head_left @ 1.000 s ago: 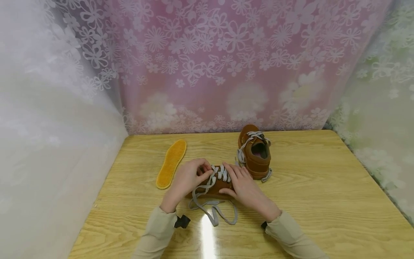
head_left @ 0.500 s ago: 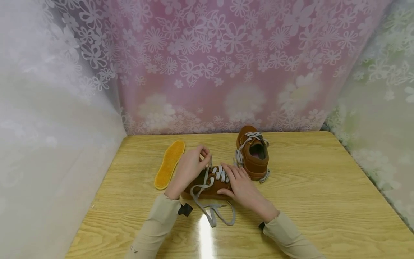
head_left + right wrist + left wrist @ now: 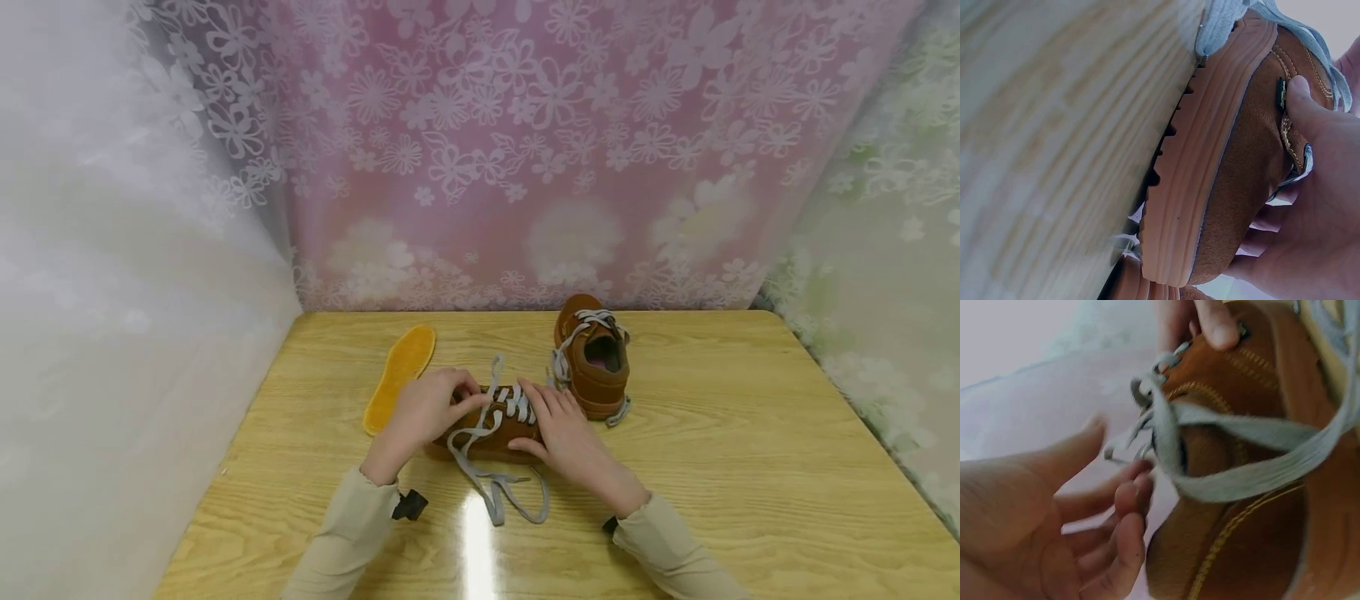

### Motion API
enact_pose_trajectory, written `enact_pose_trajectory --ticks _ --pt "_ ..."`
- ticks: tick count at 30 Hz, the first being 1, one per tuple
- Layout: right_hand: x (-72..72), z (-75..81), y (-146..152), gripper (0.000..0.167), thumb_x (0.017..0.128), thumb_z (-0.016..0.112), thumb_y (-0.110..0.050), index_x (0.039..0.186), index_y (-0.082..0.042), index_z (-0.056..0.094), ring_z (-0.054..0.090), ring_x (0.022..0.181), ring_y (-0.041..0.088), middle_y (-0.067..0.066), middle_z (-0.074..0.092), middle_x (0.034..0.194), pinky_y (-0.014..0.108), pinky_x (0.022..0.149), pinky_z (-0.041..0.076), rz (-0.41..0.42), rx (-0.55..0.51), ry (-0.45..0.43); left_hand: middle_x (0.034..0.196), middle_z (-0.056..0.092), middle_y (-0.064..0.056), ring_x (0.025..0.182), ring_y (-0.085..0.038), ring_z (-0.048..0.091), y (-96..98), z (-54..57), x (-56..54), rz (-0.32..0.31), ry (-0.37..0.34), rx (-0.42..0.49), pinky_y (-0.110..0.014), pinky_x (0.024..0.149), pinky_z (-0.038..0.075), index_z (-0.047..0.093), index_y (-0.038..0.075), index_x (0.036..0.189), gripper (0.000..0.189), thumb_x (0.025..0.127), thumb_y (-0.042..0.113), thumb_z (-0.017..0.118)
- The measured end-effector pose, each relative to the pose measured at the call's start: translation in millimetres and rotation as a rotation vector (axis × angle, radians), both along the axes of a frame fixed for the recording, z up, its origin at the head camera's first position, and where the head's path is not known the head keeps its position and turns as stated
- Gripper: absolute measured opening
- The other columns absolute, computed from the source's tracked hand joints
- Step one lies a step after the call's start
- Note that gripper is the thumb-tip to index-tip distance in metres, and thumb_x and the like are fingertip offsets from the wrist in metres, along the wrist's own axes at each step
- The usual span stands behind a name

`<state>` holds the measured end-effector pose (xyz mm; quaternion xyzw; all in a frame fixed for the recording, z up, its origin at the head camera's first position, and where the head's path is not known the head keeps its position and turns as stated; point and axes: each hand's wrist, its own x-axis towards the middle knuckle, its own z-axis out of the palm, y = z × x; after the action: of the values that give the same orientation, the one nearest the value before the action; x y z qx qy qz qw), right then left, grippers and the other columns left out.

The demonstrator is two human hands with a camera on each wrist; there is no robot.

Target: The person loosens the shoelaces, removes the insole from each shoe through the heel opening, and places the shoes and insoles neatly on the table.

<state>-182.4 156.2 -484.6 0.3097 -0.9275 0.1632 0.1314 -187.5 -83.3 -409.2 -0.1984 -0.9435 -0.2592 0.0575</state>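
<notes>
A brown shoe (image 3: 491, 446) with grey laces sits sideways on the table, toe to the right. My right hand (image 3: 566, 433) holds its front part, thumb (image 3: 1304, 103) on the near side beside a small dark tag and fingers over the far side. Above the ankle opening is my left hand (image 3: 435, 408), close to the lacing. In the left wrist view, its thumb and fingers (image 3: 1129, 497) stand apart around a lace tip (image 3: 1108, 453). One lace end (image 3: 497, 367) points away beyond the shoe; the other lace (image 3: 491, 500) loops loosely onto the table in front.
A second brown shoe (image 3: 603, 379), with grey laces, stands at the back right, heel toward me. The yellow insole (image 3: 401, 375) lies behind my left hand. Curtains (image 3: 525, 167) with a flower print enclose the wooden table (image 3: 712, 467) at the back and sides.
My left hand rose with the lace pulled up, then came back down toward the shoe. The lace end now points away past the shoe. My right hand has stayed on the shoe.
</notes>
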Motion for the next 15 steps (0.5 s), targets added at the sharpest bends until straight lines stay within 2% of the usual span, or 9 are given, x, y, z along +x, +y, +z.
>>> enact_pose_trajectory --ticks 2,4,7,11,13,15 --pt "0.1 0.5 1 0.092 0.089 0.073 -0.050 0.157 -0.003 0.033 0.053 0.127 0.040 0.021 0.055 0.137 0.061 0.110 0.038 -0.004 0.000 -0.004 0.076 0.066 0.010 0.063 -0.003 0.057 -0.8 -3.1 1.9 -0.070 -0.033 -0.031 -0.022 0.057 0.048 0.073 0.021 0.089 0.015 0.094 0.035 0.073" --pt "-0.3 0.7 2 0.091 0.089 0.073 -0.050 0.157 -0.003 0.033 0.053 0.127 0.040 0.020 0.055 0.137 0.061 0.110 0.038 -0.004 0.003 -0.004 0.074 0.066 0.011 0.062 -0.002 0.057 0.9 -4.4 0.4 -0.092 -0.038 -0.033 -0.021 0.057 0.047 0.074 0.022 0.087 0.012 0.093 0.033 0.075" --pt "-0.7 0.9 3 0.091 0.090 0.073 -0.049 0.157 -0.003 0.033 0.053 0.129 0.039 0.021 0.055 0.138 0.061 0.109 0.038 0.006 0.002 -0.003 0.074 0.068 0.009 0.062 -0.004 0.060 6.6 -0.3 -8.1 -0.042 0.034 -0.006 -0.020 0.053 0.047 0.074 0.020 0.089 0.010 0.094 0.029 0.075" --pt "-1.4 -0.4 2 0.091 0.090 0.073 -0.049 0.157 -0.004 0.032 0.053 0.128 0.038 0.020 0.055 0.138 0.061 0.108 0.040 0.020 -0.001 0.010 0.079 0.073 0.002 0.058 -0.008 0.064 16.1 14.4 -23.0 0.047 0.111 0.118 -0.022 0.047 0.046 0.071 0.013 0.101 0.012 0.099 0.025 0.069" --pt "-1.9 -1.6 2 0.091 0.089 0.073 -0.049 0.158 -0.005 0.032 0.054 0.127 0.039 0.020 0.055 0.137 0.062 0.107 0.040 0.022 -0.004 0.023 0.086 0.075 0.000 0.061 -0.010 0.067 20.2 21.0 -29.3 0.057 0.123 0.181 -0.023 0.050 0.049 0.069 0.012 0.108 0.014 0.101 0.024 0.066" --pt "-2.3 -2.4 2 0.091 0.089 0.074 -0.049 0.158 -0.006 0.032 0.054 0.126 0.039 0.020 0.055 0.136 0.062 0.107 0.040 0.022 -0.008 0.032 0.095 0.076 -0.002 0.068 -0.011 0.070 23.4 25.4 -33.5 0.045 0.125 0.193 -0.024 0.054 0.052 0.067 0.012 0.115 0.019 0.102 0.026 0.064"
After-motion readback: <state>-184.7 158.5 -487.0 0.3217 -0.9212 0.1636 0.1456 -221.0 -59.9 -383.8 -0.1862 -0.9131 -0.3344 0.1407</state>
